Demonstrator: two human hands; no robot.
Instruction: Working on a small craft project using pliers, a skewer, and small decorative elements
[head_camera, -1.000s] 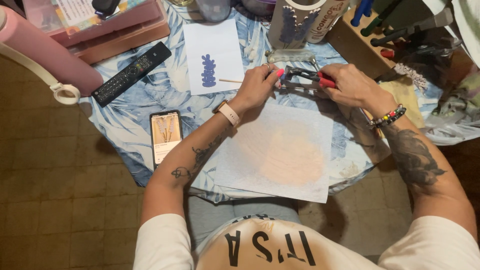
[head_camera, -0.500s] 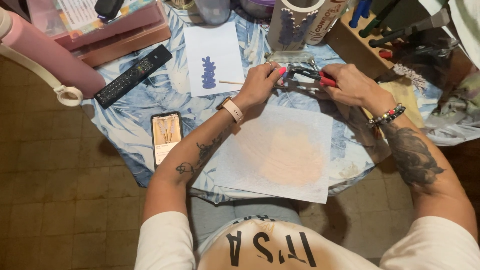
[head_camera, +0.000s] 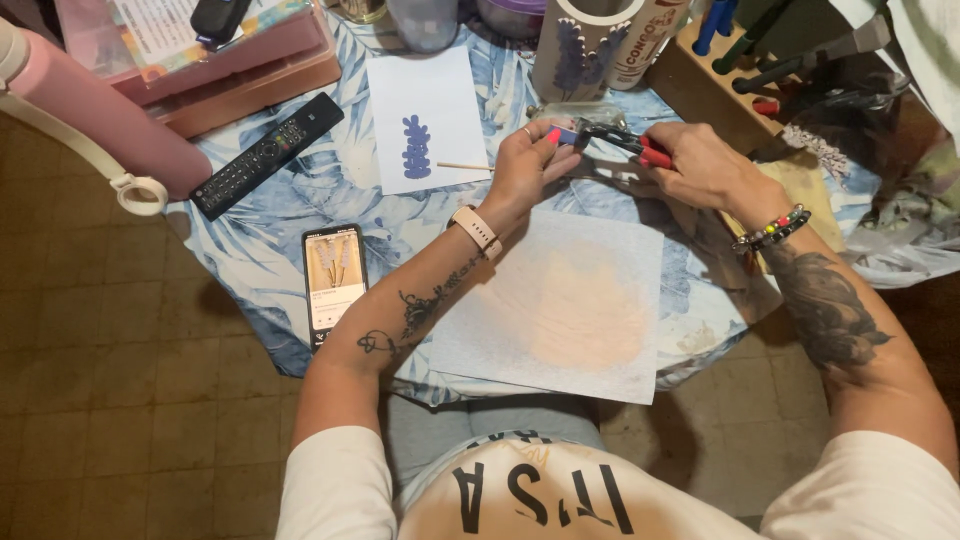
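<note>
My left hand (head_camera: 528, 165) and my right hand (head_camera: 700, 165) meet above a pale sheet of paper (head_camera: 560, 310) on the flower-patterned tablecloth. Between them they hold a small metal tool with red handles (head_camera: 625, 142). My right hand grips the red handle end, while the fingertips of my left hand pinch the dark front end. A white card with a blue painted sprig (head_camera: 420, 120) lies just left of my left hand, with a thin wooden stick (head_camera: 465, 166) on its lower edge.
A phone (head_camera: 333, 275) and a black remote (head_camera: 268, 154) lie on the left of the table. A pink bottle (head_camera: 90, 120) and a pink box (head_camera: 220, 60) sit at the far left. Cups and a holder with pens (head_camera: 760, 50) stand at the back.
Both hands have shifted the tool slightly up and away from me. The left fingers have closed more tightly on its front end.
</note>
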